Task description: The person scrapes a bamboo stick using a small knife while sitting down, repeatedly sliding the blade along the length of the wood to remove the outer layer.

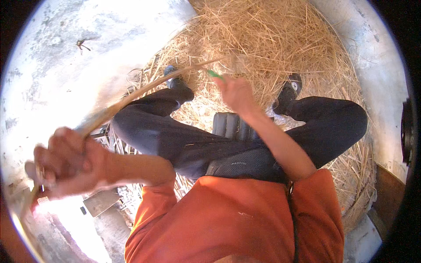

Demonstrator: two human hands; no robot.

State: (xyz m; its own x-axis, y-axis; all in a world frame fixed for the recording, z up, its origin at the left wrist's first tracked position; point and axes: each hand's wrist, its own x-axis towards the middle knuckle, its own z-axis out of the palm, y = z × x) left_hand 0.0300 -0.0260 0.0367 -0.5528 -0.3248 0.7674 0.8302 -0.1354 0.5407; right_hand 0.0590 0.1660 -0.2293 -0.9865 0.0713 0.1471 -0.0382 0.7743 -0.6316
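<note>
My left hand (72,164), smeared a little by motion, is closed in a fist at the left. It grips a long tan stalk-like strip (140,90), possibly bundled straw. From the fist the strip rises to the right and tapers over the straw, and another end trails down along the left rim. My right hand (237,94) is above the space between my knees. Its fingers are closed on a small green piece (214,73), partly covered by the fingers. This piece lies just below the strip's thin end; whether they touch is unclear.
Loose dry straw (272,35) covers the ground ahead and around my legs. Pale walls (109,48) rise at left and right. A black ribbed pad (228,125) is between my bent knees. A dark round object (407,131) stands at the right rim.
</note>
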